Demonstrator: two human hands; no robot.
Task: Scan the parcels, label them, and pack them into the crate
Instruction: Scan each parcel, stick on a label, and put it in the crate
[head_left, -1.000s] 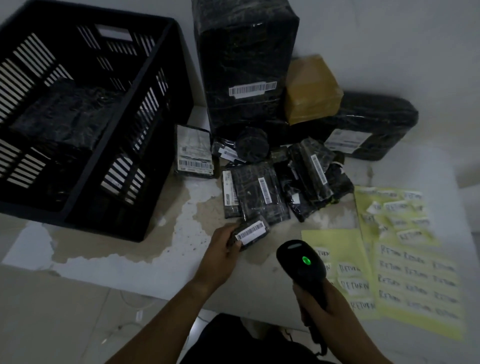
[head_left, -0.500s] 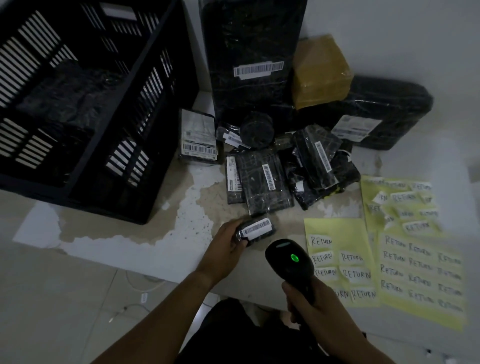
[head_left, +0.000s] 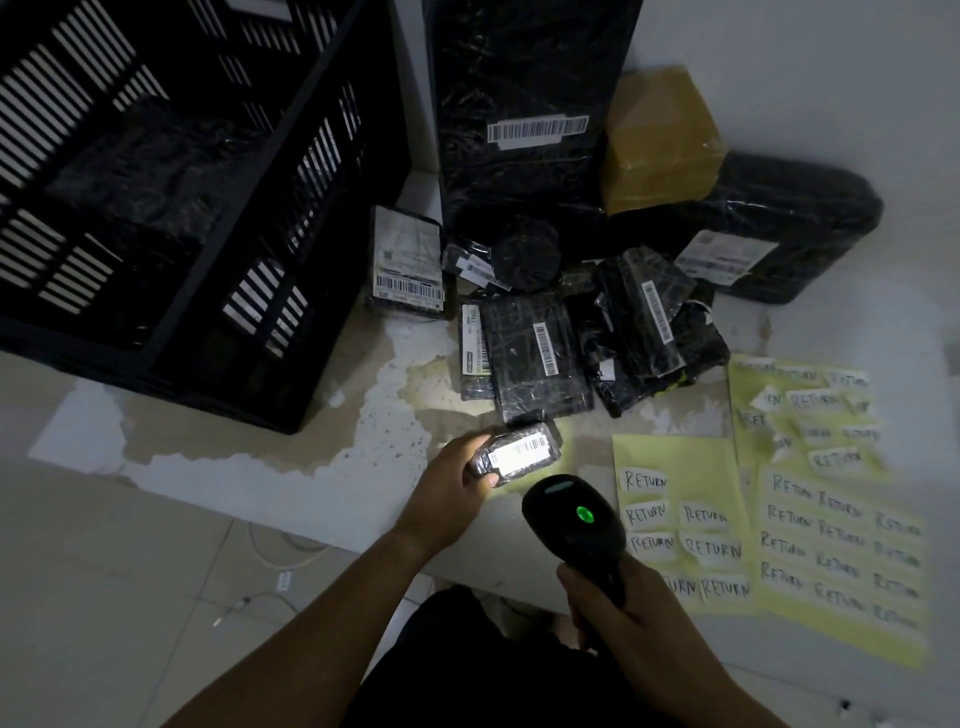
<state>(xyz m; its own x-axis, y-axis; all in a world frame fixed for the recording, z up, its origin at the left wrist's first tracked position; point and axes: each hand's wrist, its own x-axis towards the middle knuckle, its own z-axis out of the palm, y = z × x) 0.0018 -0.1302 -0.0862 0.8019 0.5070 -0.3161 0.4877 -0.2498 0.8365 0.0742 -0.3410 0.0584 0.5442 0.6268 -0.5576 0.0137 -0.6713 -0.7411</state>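
Note:
My left hand (head_left: 451, 483) grips a small black wrapped parcel (head_left: 524, 453) near the table's front edge, its white barcode label lit by a bright beam. My right hand (head_left: 618, 608) holds a black barcode scanner (head_left: 571, 525) by the handle, its green light on and its head just below and right of the parcel. Several more black parcels (head_left: 540, 353) lie in a heap behind. A black slatted crate (head_left: 291, 171) stands at the left with a dark wrapped parcel inside. Yellow sheets of white "RETURN" labels (head_left: 831, 519) lie at the right.
A tall black parcel (head_left: 519, 130), a brown taped box (head_left: 660, 140) and a long black parcel (head_left: 779, 228) lean against the white wall at the back. The tabletop's surface (head_left: 363, 431) is worn and peeling. Cables lie on the tiled floor (head_left: 156, 597) at the lower left.
The scanner's beam has come on and now lights the barcode label. My left hand has drawn the small parcel a little closer, and the scanner stays just below it.

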